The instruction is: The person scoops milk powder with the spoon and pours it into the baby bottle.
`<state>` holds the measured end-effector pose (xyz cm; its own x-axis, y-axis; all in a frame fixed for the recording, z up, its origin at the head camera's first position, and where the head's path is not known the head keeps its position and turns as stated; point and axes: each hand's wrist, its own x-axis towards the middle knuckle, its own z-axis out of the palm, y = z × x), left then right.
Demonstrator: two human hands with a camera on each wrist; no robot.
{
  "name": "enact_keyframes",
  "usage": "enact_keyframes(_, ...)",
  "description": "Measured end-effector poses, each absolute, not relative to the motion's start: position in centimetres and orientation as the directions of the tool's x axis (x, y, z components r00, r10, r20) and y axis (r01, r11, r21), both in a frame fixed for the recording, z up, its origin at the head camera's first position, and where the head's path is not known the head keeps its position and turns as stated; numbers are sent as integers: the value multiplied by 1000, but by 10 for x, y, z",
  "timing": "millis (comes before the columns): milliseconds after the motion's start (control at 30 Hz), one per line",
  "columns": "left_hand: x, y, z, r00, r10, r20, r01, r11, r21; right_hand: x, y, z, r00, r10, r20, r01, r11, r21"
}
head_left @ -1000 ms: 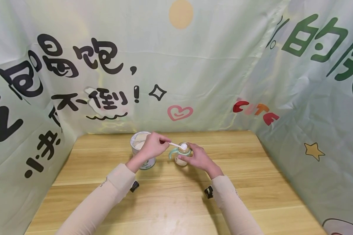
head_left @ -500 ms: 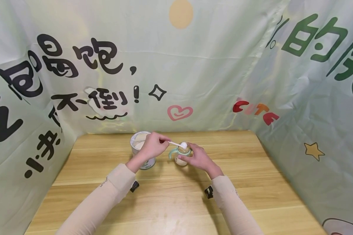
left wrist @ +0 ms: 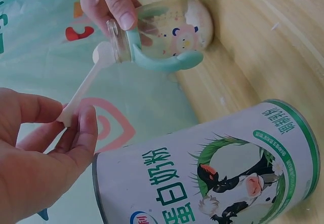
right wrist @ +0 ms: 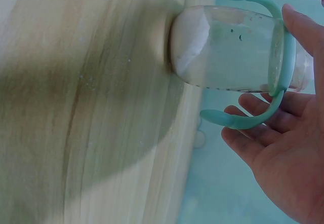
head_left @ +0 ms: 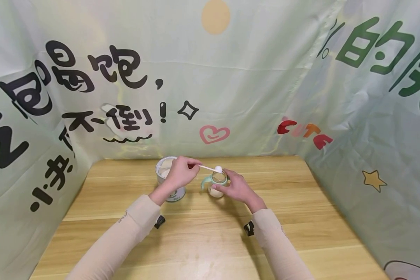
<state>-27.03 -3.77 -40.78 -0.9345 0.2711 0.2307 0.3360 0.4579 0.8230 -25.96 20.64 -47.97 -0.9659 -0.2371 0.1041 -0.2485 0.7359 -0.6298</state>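
My left hand (head_left: 181,172) pinches the thin handle of a white powder scoop (left wrist: 82,91) between thumb and fingers. The scoop's bowl hangs just above the mouth of a clear baby bottle (head_left: 215,190). Its mint-green collar has two curved handles, and white powder lies at the bottom in the right wrist view. My right hand (head_left: 239,188) holds the bottle near its neck, thumb on the near side, as it stands upright on the table. Left of it stands an open milk powder can (left wrist: 217,176) with a cow picture, partly hidden behind my left hand in the head view.
The wooden table (head_left: 203,241) runs up to a pale green printed curtain (head_left: 252,93) on the back and both sides. Small white specks (left wrist: 274,27) lie on the wood near the bottle.
The scoop has risen slightly from the bottle's mouth, and my left hand has shifted a little to the left with it. My right hand and the bottle stay put.
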Motion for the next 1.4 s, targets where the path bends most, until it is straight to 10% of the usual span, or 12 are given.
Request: enact_keyframes(1400, -272, -70, -398, -983, 109, 148, 177, 347, 921, -261, 195, -453, -955, -272, 116, -285, 743, -606)
